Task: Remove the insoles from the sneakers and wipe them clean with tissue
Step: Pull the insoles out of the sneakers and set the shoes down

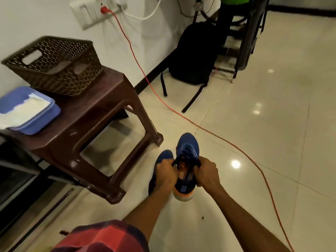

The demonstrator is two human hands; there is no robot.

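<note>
Hands are working at one blue sneaker (pixel 187 151), which is sitting toe-away on the tiled floor (pixel 254 124), its white and orange heel toward the camera. Left hand (pixel 166 174) is gripping the left side of the shoe's collar, fingers curled together and clamped on the edge of the opening. Right hand (pixel 206 172) is doing the same on the right side, fingers closed on the collar, thumb toward the laces. Opening is being held wide between the two; an orange lining or insole is showing inside, though which of the two I cannot tell. A second blue sneaker (pixel 162 157) is lying just beside the first, on its left, mostly hidden under the left hand and forearm.

A brown plastic stool (pixel 101 110) is standing on the floor to the left of the shoes. At its back edge a brown woven basket (pixel 54 64) is sitting tilted. At the stool's left edge a blue tub (pixel 38 122) is holding white tissue (pixel 23 110).

A red cable (pixel 209 130) is running from a wall socket across the floor, passing just beyond the sneaker's toe. A black backpack (pixel 194 53) is leaning against the wall farther off. A red checked garment (pixel 105 237) is showing at the bottom edge.
</note>
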